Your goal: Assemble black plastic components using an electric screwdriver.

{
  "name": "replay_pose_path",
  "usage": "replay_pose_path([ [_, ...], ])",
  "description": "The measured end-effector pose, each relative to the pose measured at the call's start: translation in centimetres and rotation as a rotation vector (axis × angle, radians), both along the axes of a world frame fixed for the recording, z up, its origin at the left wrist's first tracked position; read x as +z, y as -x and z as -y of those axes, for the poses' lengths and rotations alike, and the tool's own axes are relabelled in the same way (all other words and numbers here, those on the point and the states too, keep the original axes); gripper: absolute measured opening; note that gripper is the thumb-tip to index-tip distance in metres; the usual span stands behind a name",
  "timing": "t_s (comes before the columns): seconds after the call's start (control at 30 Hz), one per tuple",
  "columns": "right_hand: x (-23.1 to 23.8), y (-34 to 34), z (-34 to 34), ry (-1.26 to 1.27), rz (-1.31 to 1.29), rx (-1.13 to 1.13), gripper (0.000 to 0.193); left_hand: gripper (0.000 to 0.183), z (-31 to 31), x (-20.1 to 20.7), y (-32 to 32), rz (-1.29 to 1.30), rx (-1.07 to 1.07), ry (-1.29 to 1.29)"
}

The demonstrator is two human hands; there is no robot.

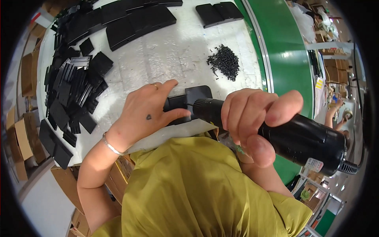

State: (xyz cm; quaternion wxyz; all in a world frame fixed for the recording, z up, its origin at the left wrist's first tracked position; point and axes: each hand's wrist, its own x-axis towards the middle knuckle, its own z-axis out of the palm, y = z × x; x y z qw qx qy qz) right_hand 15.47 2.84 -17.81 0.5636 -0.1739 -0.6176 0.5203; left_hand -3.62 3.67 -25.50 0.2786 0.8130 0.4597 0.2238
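My right hand (252, 118) is wrapped round a black electric screwdriver (312, 138), which lies slanted with its cord end at the lower right. The nose of the driver points left, its tip over a flat black plastic case (199, 93) on the white work surface. My left hand (146, 106) grips that case at its left side, thumb across the near part and fingers along the far edge. Some of the case is hidden under the hand and behind the driver. Whether the bit touches a screw, I cannot tell.
A pile of small black screws (224, 62) lies beyond the case. Black plates and strips (75, 91) are heaped at the left. Rows of black cases (138, 23) stand at the back, two more cases (219, 14) at back right. A green surface (282, 47) borders the right.
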Motion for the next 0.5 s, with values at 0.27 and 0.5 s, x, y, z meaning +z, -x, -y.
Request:
replay_pose_path([
  [0.27, -1.0, 0.7, -0.4, 0.016, -0.045, 0.14, 0.035, 0.035, 0.6, -1.1, -0.5, 0.125, 0.044, 0.114],
  [0.5, 0.2, 2.1, 0.2, 0.113, 0.207, -0.038, 0.031, 0.03, 0.3, -1.5, -0.5, 0.156, 0.03, 0.134],
])
